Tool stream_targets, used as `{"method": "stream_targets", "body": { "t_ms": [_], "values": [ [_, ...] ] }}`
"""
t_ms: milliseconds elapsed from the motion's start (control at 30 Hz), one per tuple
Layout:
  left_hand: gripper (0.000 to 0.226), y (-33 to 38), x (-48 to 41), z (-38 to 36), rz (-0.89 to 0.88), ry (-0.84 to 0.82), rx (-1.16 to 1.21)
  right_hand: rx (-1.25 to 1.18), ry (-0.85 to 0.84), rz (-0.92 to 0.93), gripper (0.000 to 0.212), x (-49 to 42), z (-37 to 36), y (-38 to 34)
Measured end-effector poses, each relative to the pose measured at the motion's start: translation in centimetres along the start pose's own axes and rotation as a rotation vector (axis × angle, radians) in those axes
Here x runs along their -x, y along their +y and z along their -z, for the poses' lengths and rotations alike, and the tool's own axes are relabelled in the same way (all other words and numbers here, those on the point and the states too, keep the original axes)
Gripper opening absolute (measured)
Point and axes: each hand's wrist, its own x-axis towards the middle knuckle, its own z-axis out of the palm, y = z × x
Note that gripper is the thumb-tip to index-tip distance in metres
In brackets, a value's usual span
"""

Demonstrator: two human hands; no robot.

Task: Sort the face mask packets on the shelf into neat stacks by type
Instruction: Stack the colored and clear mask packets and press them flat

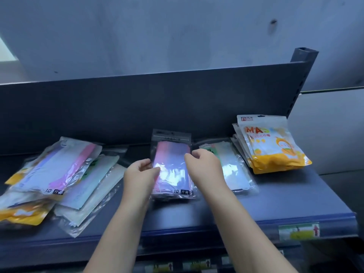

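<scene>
Hands (140, 171) (203, 164) curled around pink-purple packet (173, 174) edges

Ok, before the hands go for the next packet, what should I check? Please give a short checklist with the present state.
1. Grip: left hand and right hand hold the pink packet by its sides: ok.
2. Same type beneath the pink packet: cannot tell.
3. Sorting: left pile mixes types and lies askew: not ok.
4. Neatness: orange stack is fanned out, not squared: not ok.
5. Room: bare shelf in front for new stacks: ok.
</scene>
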Motion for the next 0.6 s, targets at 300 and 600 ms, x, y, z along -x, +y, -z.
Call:
{"method": "stream_targets", "body": {
  "t_ms": [300, 600],
  "values": [
    [0.054, -0.2, 2.0, -1.0, -0.142, 0.040, -0.389, 0.099, -0.025, 0.056, 0.021, -0.4, -0.1, 1.1],
    [0.063, 1.4, 0.2, 1.1, -0.502, -0.022, -1.003, 0.483, -0.151, 0.414, 0.059, -0.8, -1.2, 0.0]
  ]
}}
